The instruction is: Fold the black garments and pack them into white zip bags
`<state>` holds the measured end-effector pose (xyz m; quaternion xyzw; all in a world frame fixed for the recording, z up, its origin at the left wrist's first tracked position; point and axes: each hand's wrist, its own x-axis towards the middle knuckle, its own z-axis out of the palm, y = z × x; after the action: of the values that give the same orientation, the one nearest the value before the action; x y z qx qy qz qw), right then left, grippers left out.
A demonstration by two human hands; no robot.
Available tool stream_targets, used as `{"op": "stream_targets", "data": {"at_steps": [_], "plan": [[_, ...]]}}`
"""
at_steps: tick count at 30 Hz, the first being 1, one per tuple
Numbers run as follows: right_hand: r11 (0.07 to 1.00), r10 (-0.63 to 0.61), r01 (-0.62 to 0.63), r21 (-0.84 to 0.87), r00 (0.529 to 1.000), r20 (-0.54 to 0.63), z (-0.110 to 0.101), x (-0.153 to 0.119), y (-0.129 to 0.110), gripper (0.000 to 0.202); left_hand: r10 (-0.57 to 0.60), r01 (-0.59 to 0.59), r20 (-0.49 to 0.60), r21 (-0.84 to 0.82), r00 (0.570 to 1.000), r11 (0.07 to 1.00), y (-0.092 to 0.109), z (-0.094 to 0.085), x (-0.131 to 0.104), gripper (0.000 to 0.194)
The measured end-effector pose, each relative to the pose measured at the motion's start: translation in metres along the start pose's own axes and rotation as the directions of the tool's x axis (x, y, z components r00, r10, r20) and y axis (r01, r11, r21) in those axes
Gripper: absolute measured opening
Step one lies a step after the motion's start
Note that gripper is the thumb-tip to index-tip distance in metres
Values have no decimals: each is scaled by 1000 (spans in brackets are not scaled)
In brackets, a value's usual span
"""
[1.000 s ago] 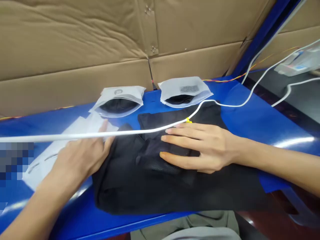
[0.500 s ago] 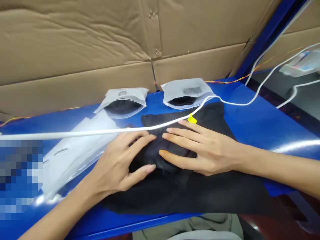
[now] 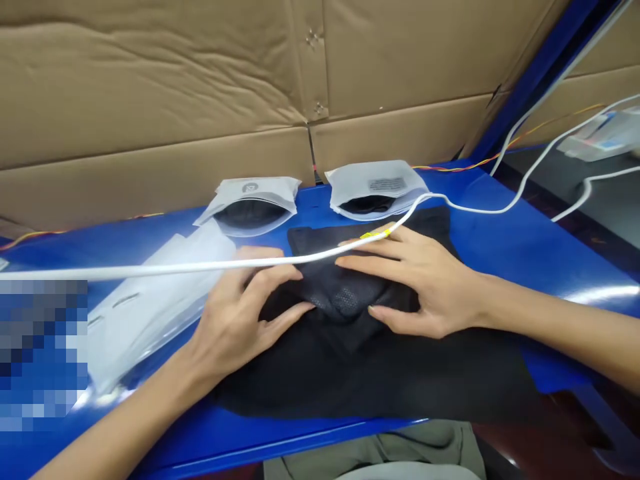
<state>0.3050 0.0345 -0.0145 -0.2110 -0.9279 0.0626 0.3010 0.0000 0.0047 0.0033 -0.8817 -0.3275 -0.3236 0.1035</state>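
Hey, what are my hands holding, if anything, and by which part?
Your left hand and right hand are on the black cloth, either side of a mesh patch; whether either grips it cannot be told.

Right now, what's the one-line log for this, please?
left hand: touching black cloth | right hand: spread on cloth | white pouches: open, on blue table | white cable: crosses view

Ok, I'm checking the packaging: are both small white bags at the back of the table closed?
No: the left bag and the right bag both gape open, showing black inside.
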Motion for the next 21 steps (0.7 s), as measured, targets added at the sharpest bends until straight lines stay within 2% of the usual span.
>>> {"op": "stream_targets", "data": {"at_steps": [2,4,5,8,10,12,14,16,18,21], "plan": [[998,31,-33,-60,999,-38,-1,1,2,51,65,-64,-44,5,997,998,4,-4,1,18],[993,49,-55,-105,997,-61,-2,2,3,43,160,-156,37,-91,986,984,7,-7,3,12],[989,54,-64,-130,995,-78,-3,2,3,39,212,-198,97,-136,973,971,8,-8,4,16],[985,42,-63,-160,990,-134,-4,2,2,32,273,-251,216,-126,937,960,9,-6,4,27],[994,49,-61,-95,991,-121,-2,2,3,41,239,-232,222,-56,945,971,8,-2,2,27],[996,88,-89,-7,994,-64,1,2,5,48,211,-203,188,-61,959,977,8,1,-1,25],[992,125,-124,29,991,-54,2,2,7,44,145,-136,151,-72,978,988,9,4,-4,24],[986,166,-163,29,979,-120,1,2,9,33,39,-32,121,-59,992,998,11,4,-4,25],[971,239,-233,51,950,-202,-2,3,10,20,-66,69,97,-29,993,997,14,3,-3,27],[904,428,-399,155,865,-264,-6,6,11,18,-195,196,85,-4,977,981,14,0,2,35]]}}
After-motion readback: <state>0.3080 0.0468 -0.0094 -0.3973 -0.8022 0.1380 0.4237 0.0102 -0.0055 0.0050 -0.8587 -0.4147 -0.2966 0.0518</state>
